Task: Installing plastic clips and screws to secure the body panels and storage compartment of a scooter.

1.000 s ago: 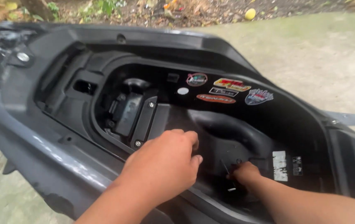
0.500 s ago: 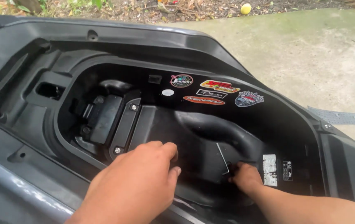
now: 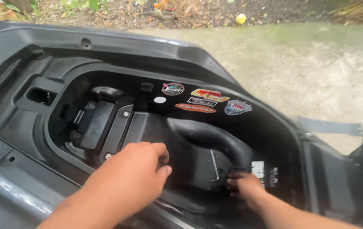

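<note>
Storage tub [image 3: 198, 140] runs lengthwise away; left hand [image 3: 126, 182] curls on it, right hand [image 3: 243, 186] pinches its floor.

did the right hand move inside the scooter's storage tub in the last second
No real shift: the right hand stays low beside the white label, as before; only the camera moved.

Outdoors, a yard or driveway, not a workshop. Evidence: weathered concrete ground [image 3: 317, 76] with green mossy staining on the right; far edge is bare soil with dry leaf litter [image 3: 160, 12] and a few green plants [image 3: 80, 5]; a small yellow fruit or ball [image 3: 241, 18] lies in the dirt, can't tell which. Daylight, no walls or benches in frame. Near and left, a scooter with its under-seat storage bay [image 3: 232, 123] open fills most of the view, standing on that concrete.
</note>
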